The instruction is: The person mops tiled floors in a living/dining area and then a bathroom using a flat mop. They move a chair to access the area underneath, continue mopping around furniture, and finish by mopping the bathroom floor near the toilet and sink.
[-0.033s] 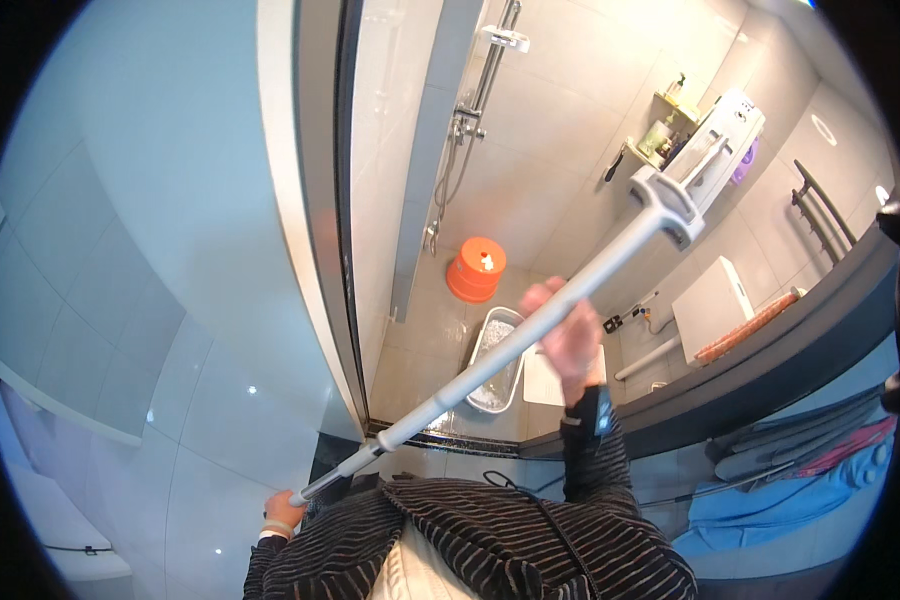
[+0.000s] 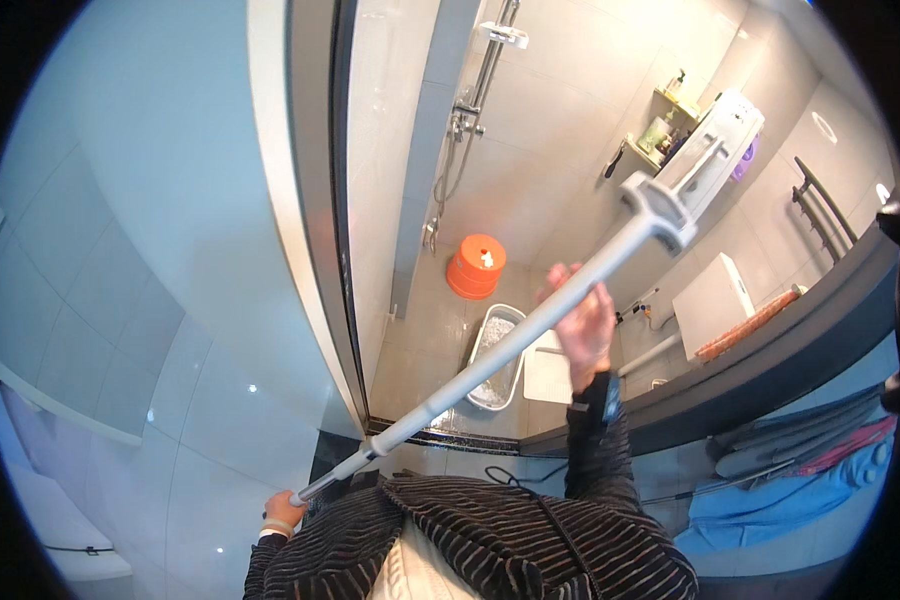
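Observation:
A light grey telescopic pole (image 2: 500,350) slants across the view, with a grey, frame-shaped piece (image 2: 660,212) at its upper right end. My left hand (image 2: 283,511) is closed around the pole's thin lower end, beside my striped black sleeve. My right hand (image 2: 582,325) is behind the upper pole, with its fingers apart and not wrapped over the front. The pole hides part of that hand, and I cannot tell whether they touch. A dark band circles my right wrist. Below the pole, a white basin (image 2: 515,385) with crumpled, clear-looking contents stands on the shower floor.
An orange stool (image 2: 476,268) stands behind the basin, near a hand shower (image 2: 431,235). Bottles sit on wall shelves (image 2: 645,152). A dark sill (image 2: 670,390) curves along the right. A blue towel (image 2: 780,510) hangs at lower right; a pale door panel (image 2: 140,200) fills the left.
My right hand has shifted slightly up and to the right along the pole. The pole's upper end has moved a little to the left. My left hand keeps its hold.

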`<move>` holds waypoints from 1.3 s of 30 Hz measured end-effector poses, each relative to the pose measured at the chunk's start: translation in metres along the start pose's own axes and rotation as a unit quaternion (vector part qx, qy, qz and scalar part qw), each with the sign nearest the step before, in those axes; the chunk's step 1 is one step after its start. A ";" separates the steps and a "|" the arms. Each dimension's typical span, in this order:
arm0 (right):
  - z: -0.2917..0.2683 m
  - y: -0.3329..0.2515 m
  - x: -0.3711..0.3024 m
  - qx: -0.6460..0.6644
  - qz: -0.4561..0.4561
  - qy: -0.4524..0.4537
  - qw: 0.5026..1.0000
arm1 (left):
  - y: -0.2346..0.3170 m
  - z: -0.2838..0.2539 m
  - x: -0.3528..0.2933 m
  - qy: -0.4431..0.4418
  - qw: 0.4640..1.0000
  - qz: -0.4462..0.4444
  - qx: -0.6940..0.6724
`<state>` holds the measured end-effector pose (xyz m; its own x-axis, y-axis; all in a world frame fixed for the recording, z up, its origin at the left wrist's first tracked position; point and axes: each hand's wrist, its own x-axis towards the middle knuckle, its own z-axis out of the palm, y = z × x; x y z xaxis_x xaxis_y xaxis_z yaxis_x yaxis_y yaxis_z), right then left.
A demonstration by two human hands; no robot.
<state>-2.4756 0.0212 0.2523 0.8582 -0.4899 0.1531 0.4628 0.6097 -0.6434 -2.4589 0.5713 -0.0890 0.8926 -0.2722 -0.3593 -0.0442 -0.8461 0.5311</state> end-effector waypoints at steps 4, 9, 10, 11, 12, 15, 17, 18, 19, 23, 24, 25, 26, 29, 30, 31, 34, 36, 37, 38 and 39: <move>-0.044 0.004 0.026 -0.082 0.067 0.073 0.992 | -0.003 0.021 0.011 0.016 1.000 0.026 -0.004; -0.101 0.070 0.013 -0.008 0.133 0.150 0.980 | 0.000 0.039 0.015 0.018 0.998 0.027 0.052; -0.106 0.076 0.010 0.014 0.136 0.142 0.980 | -0.001 0.040 0.013 0.000 0.998 -0.002 0.065; -0.109 0.081 0.008 0.011 0.145 0.146 0.979 | -0.003 0.040 0.013 -0.011 0.997 -0.012 0.072; -0.110 0.081 0.006 0.010 0.154 0.152 0.976 | -0.005 0.040 0.010 -0.022 0.996 -0.023 0.079; -0.111 0.080 0.003 0.016 0.162 0.166 0.973 | -0.014 0.043 0.007 -0.048 0.993 -0.053 0.099; -0.111 0.080 0.002 0.022 0.172 0.172 0.970 | -0.019 0.046 0.008 -0.065 0.986 -0.061 0.143; -0.112 0.081 0.001 0.015 0.160 0.173 0.972 | -0.021 0.048 0.009 -0.057 0.987 -0.064 0.140; -0.114 0.082 0.000 0.009 0.160 0.176 0.971 | -0.021 0.049 0.011 -0.054 0.986 -0.068 0.144; -0.121 0.084 -0.003 0.000 0.164 0.195 0.967 | -0.020 0.048 0.022 -0.060 0.979 -0.115 0.159; -0.123 0.084 -0.003 0.003 0.165 0.202 0.965 | -0.019 0.046 0.025 -0.045 0.983 -0.093 0.149; -0.123 0.084 -0.004 0.008 0.163 0.201 0.966 | -0.018 0.045 0.027 -0.038 0.984 -0.085 0.150; -0.123 0.083 -0.004 0.014 0.162 0.200 0.966 | -0.016 0.043 0.029 -0.038 0.983 -0.083 0.160; -0.120 0.081 -0.006 0.024 0.161 0.206 0.965 | -0.011 0.037 0.033 -0.007 0.988 -0.049 0.145; -0.119 0.080 -0.007 0.025 0.164 0.218 0.962 | -0.009 0.036 0.035 0.005 0.990 -0.035 0.133; -0.117 0.079 -0.007 0.025 0.158 0.209 0.965 | -0.007 0.034 0.036 -0.009 0.990 -0.045 0.133; -0.110 0.074 -0.011 0.018 0.143 0.206 0.968 | 0.004 0.030 0.038 -0.031 0.989 -0.046 0.140; -0.106 0.070 -0.012 0.011 0.132 0.204 0.970 | 0.017 0.027 0.037 -0.030 0.992 -0.034 0.121; -0.103 0.068 -0.012 -0.009 0.120 0.186 0.975 | 0.025 0.027 0.038 -0.026 0.994 -0.024 0.100; -0.101 0.065 -0.013 -0.030 0.112 0.175 0.978 | 0.035 0.026 0.037 -0.049 0.993 -0.045 0.096; -0.099 0.064 -0.012 -0.047 0.102 0.156 0.981 | 0.046 0.026 0.036 -0.049 0.994 -0.032 0.088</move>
<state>-2.4787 0.0042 0.1352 0.8140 -0.5402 -0.2136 0.2538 0.6614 -0.7058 -2.4407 0.5111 -0.0972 0.8491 -0.2503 -0.4653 -0.0737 -0.9282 0.3648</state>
